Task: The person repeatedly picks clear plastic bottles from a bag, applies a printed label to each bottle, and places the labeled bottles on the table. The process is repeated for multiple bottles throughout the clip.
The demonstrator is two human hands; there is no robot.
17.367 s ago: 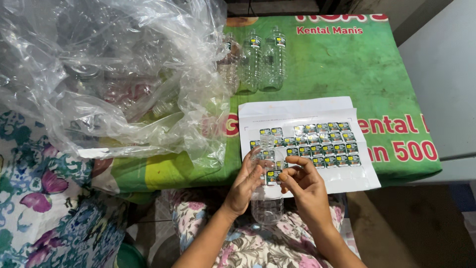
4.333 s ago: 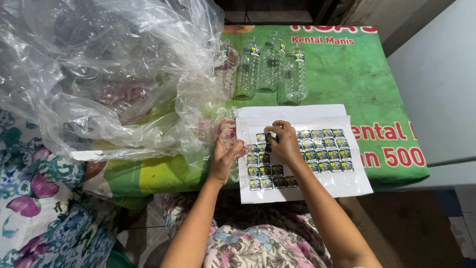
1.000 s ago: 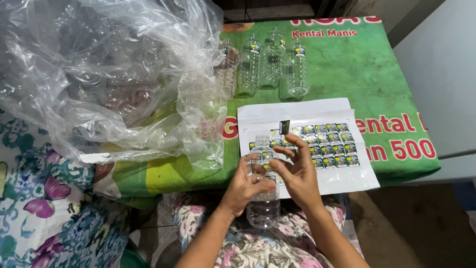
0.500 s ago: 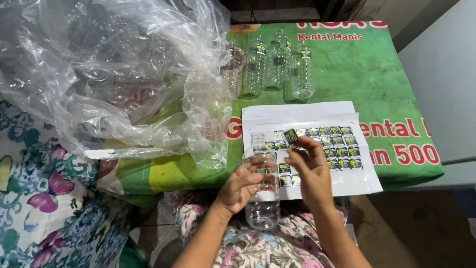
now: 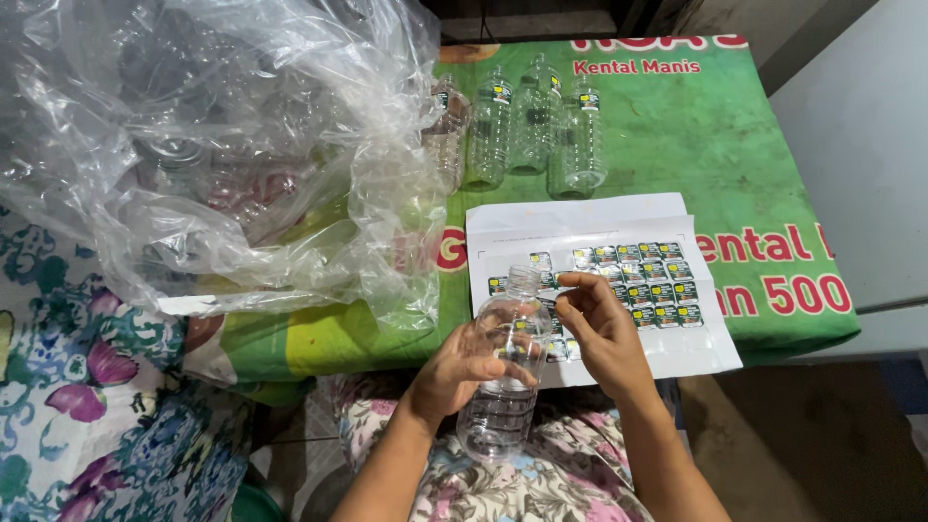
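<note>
My left hand [image 5: 454, 365] grips a clear empty plastic bottle [image 5: 503, 377] by its middle, holding it upright over my lap. My right hand [image 5: 601, 329] is just right of the bottle's shoulder, its fingertips pinched together on a small label sticker that I can barely make out. Behind both hands lies a white sticker sheet [image 5: 667, 253] with rows of small dark labels; its left part has several gaps. Three labelled clear bottles [image 5: 535, 130] stand upright at the far side of the green table cover [image 5: 696, 145].
A big clear plastic bag [image 5: 213, 145] holding more empty bottles takes up the left half of the table. A flower-patterned cloth [image 5: 87, 416] lies at the lower left. A grey surface [image 5: 860, 145] runs along the right edge.
The bottle has come up from my lap into my left hand. My right hand has left the sheet with a sticker and moved to the bottle.
</note>
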